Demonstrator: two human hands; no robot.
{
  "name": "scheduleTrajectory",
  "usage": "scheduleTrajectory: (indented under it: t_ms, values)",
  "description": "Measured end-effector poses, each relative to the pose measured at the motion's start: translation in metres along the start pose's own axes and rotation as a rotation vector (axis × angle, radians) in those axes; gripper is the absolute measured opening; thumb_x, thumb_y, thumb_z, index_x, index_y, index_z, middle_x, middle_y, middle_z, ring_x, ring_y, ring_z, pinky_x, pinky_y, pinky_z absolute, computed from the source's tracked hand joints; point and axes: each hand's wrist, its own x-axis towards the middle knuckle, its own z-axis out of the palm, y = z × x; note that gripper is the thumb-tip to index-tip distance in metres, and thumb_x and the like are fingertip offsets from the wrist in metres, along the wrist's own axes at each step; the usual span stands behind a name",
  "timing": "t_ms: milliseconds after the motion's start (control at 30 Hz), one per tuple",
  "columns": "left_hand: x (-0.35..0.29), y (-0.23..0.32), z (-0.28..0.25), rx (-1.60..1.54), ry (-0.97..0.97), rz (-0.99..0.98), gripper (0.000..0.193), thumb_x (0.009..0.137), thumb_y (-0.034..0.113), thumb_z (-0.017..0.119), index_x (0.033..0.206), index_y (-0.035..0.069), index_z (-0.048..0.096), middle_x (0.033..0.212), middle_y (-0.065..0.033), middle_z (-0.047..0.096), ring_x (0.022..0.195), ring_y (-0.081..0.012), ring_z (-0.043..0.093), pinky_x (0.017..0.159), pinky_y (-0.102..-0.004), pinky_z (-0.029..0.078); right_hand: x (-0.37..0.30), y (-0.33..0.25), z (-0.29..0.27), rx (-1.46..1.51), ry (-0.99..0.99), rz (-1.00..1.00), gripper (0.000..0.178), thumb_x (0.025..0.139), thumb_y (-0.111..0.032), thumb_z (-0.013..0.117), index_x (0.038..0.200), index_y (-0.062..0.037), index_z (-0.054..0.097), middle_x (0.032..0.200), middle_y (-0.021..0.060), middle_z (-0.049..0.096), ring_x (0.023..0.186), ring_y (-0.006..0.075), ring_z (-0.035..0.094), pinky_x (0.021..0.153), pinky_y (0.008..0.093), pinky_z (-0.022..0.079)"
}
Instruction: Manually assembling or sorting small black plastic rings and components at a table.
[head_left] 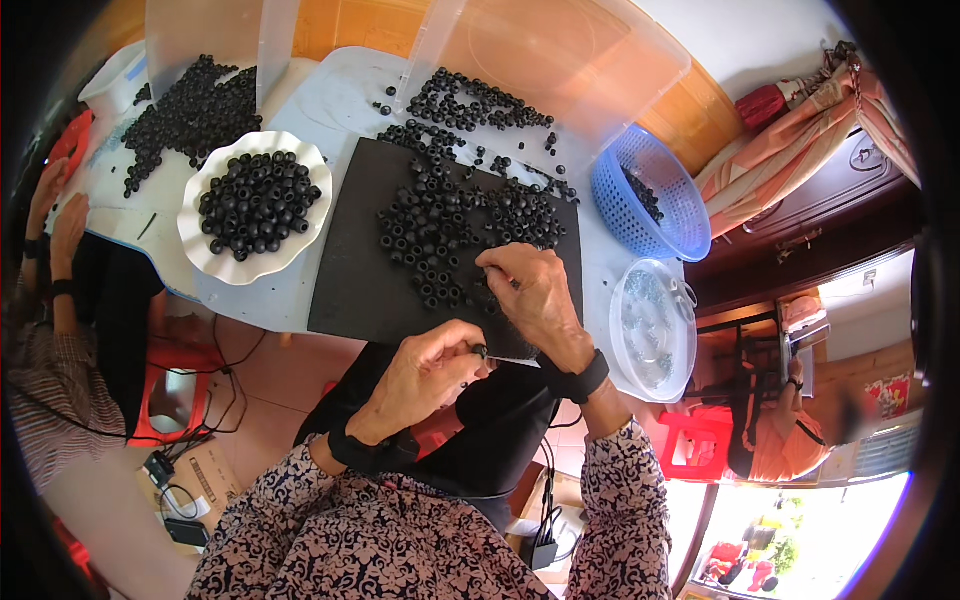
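Through my feed, one dark bead (pixel 480 351) sits at the near edge of the black mat (pixel 350 270), pinched between the left hand's (pixel 425 370) thumb and fingertips. It looks roundish with no clear long axis, and I can't tell which way its hole points. Among the loose beads (pixel 430 220) on the mat, holes face every way, many upward at me.

They are far too many for me to count. Otherwise I count one scalloped white bowl (pixel 192 225) full of beads left of the mat, one blue basket (pixel 685 210) right of its far part, and one round clear tub (pixel 655 385) right of its near part. Two bead heaps lie off the mat, one (pixel 200 110) beyond its far left corner, one (pixel 470 105) past its far edge.

My view has the left hand palm inward, its other fingers curled. The right hand (pixel 537 290) arches over the mat's near right area, back up, fingers bent down at the beads; I can't tell whether it grips any.
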Motion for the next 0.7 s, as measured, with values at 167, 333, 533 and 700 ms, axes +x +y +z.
scheduleTrajectory:
  t_ms: [167,333,533,700]
  values:
    - [0.006,-0.006,0.000,-0.026,0.061,0.081,0.013,0.092,0.001,0.053,0.103,-0.004,0.058,0.083,-0.0067,0.068,0.083,-0.0093,0.066,0.079,-0.0241,0.053,-0.003,-0.007,0.002,0.143,0.023,0.034,0.012,0.078,-0.005,0.065,0.089,-0.0057,0.068,0.080,0.0093,0.064,0.079,0.0286,0.061,0.072,0.0407,0.043]
    - [0.008,-0.009,0.000,-0.043,0.056,0.080,0.014,0.092,0.003,0.053,0.104,-0.004,0.058,0.084,-0.0076,0.067,0.083,-0.0099,0.065,0.080,-0.0252,0.053,0.004,-0.015,0.008,-0.016,-0.010,-0.113,0.011,0.077,-0.006,0.066,0.087,-0.0068,0.068,0.082,0.0079,0.064,0.081,0.0277,0.060,0.073,0.0409,0.042]
    - [0.008,-0.008,0.000,-0.028,0.050,0.075,0.015,0.092,0.004,0.053,0.104,-0.004,0.057,0.085,-0.0080,0.067,0.084,-0.0110,0.065,0.081,-0.0260,0.053,0.012,-0.018,0.015,-0.149,-0.005,-0.190,0.015,0.074,-0.004,0.069,0.089,-0.0047,0.067,0.077,0.0078,0.064,0.071,0.0277,0.058,0.065,0.0403,0.046]
    - [0.008,-0.009,-0.002,-0.015,0.046,0.070,0.016,0.093,0.004,0.053,0.105,-0.004,0.058,0.084,-0.0082,0.068,0.084,-0.0111,0.065,0.080,-0.0262,0.053,0.003,-0.017,0.009,0.281,0.184,0.108,0.022,0.074,0.001,0.065,0.095,-0.0059,0.068,0.081,0.0089,0.067,0.074,0.0196,0.066,0.071,0.0314,0.051]
